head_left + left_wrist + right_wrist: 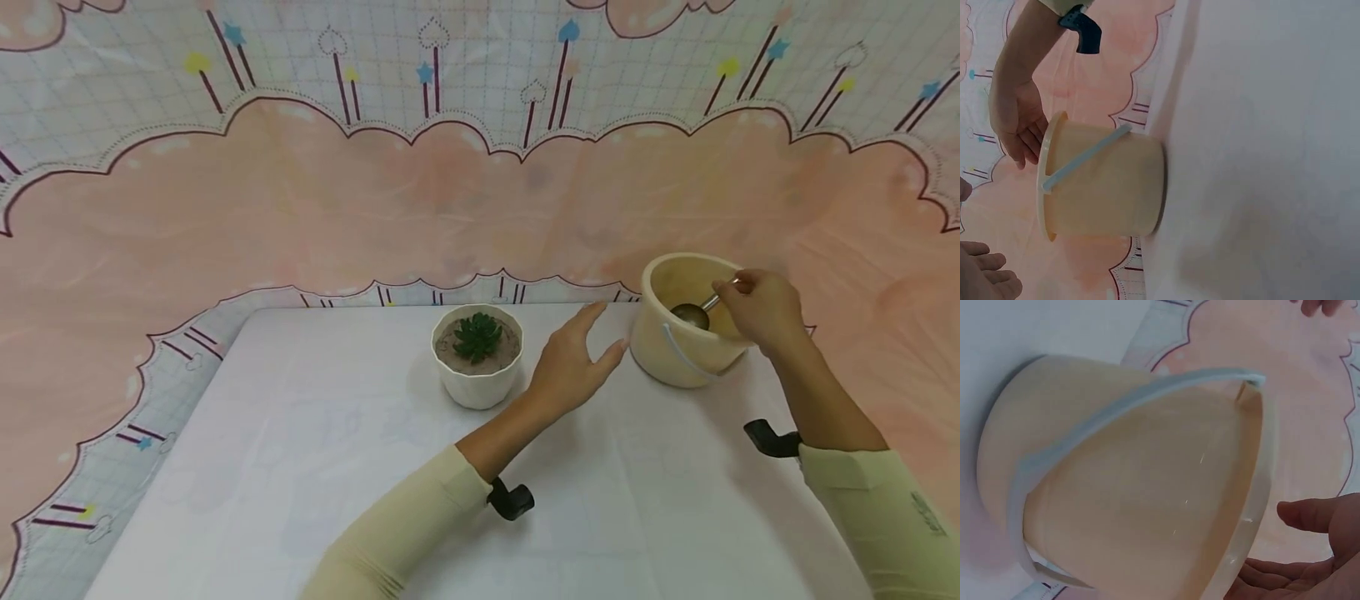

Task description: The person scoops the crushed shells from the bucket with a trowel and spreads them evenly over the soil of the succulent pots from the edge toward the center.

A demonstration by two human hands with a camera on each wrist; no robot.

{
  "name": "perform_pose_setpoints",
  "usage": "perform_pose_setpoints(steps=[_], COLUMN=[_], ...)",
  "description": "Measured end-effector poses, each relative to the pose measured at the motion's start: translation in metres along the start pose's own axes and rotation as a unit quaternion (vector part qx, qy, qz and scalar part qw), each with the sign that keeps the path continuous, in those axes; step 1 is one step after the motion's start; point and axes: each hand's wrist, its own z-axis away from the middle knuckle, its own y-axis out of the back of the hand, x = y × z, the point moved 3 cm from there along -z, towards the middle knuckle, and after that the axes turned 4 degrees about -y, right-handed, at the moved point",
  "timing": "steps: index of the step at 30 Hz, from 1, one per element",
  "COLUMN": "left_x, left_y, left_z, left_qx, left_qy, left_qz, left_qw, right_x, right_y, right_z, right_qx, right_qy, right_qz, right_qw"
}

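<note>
A cream bucket (678, 358) with a pale blue handle (1088, 156) stands at the table's back right. Inside it shows a metal ladle (692, 315), its round bowl low and its handle slanting up to the rim. My right hand (761, 308) pinches that handle over the bucket's right rim; in the right wrist view the bucket wall hides the ladle. My left hand (573, 362) is held between bucket and plant, fingers extended and thumb apart, touching nothing. Left of it stands a white pot (480, 389) holding a green succulent (477, 337) in greyish soil.
A white-covered table (300, 467) spreads in front of me. A pink and white patterned cloth (420, 200) hangs behind it and runs down the left side. Black wrist mounts (512, 500) stick out from both forearms.
</note>
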Motion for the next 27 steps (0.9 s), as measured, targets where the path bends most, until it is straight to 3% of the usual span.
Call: perform_pose_setpoints(steps=[5, 14, 22, 27], left_x=[0.0, 0.001, -0.008, -0.012], left_y=[-0.012, -0.036, -0.054, -0.057], left_z=[-0.014, -0.03, -0.048, -0.057], left_qx=[0.004, 0.004, -0.009, -0.005], left_qy=[0.019, 0.034, 0.053, 0.046], left_qz=[0.006, 0.036, 0.036, 0.037], left_qw=[0.9998, 0.9988, 0.9979, 0.9982], right_x=[0.005, 0.014, 0.026, 0.025], right_y=[0.0, -0.003, -0.004, -0.006], right_z=[-0.01, -0.025, -0.042, -0.049], right_qx=[0.008, 0.014, -0.004, 0.013], right_qy=[-0.015, -0.005, -0.035, -0.047], right_qz=[0.017, 0.079, 0.047, 0.021], right_qw=[0.9997, 0.9967, 0.9983, 0.9986])
